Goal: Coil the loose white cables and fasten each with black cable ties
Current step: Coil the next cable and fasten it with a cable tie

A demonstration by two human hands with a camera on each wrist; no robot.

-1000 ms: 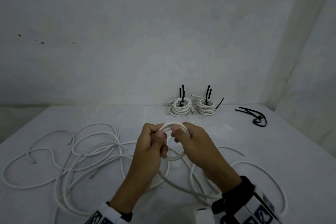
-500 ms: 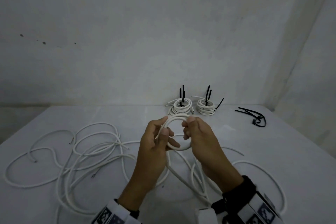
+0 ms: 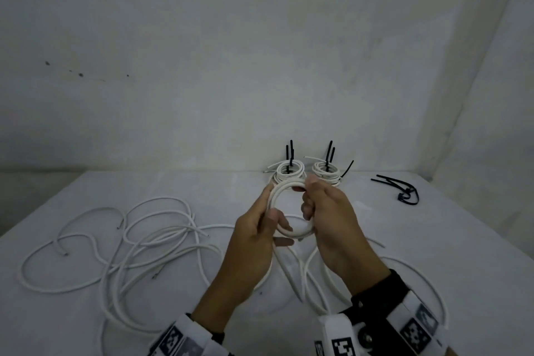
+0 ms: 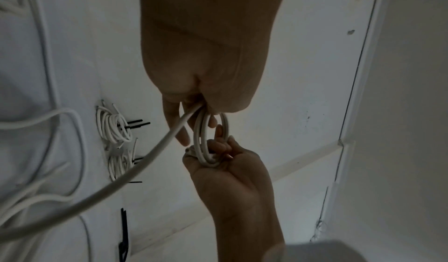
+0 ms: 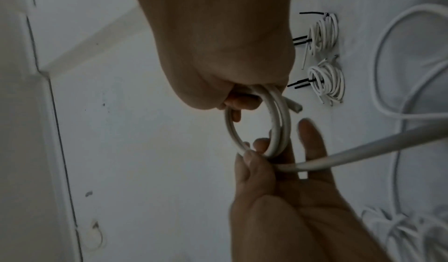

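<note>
Holding the small white ring (image 3: pixel 291 211) with our left hand (image 3: pixel 254 237) and right hand (image 3: pixel 329 220), both curled on it, we wrap each new loop snug.

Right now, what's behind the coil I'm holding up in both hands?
Past the coil, two finished bundles with black cable ties sit at the table's far edge by the wall. The coil and right hand cover their near edges, so what lies just in front of them is hidden.
</note>
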